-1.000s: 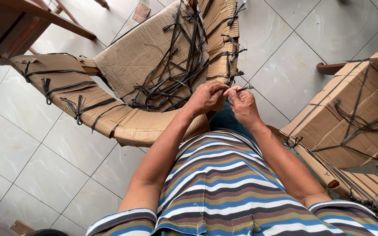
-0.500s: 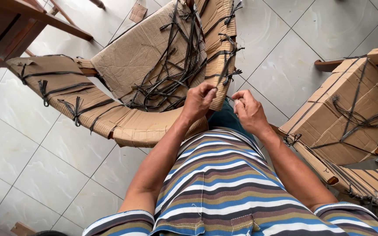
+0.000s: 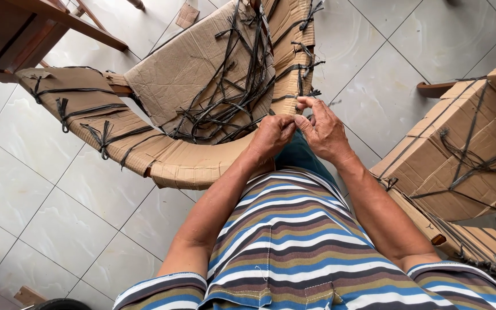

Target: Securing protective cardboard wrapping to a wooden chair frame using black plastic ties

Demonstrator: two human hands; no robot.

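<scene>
Cardboard-wrapped chair (image 3: 162, 120) lies ahead, laced w/ dark strapping (image 3: 231, 109). L hand (image 3: 271, 135) now closed again at strap end by chair edge. R hand (image 3: 324, 129) brought back in; fingertips pinched on same strap, knot apparently being worked. Second wrapped chair (image 3: 460, 155) at right.

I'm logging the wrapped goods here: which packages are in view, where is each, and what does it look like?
Cardboard-wrapped chair: centre, at both hands; curved, brown, bound with black straps.
Second wrapped chair: right; boxy, brown, black-strapped.
Left hand and right hand: pinching at a strap on the centre chair's edge.
No labels or screens.
</scene>
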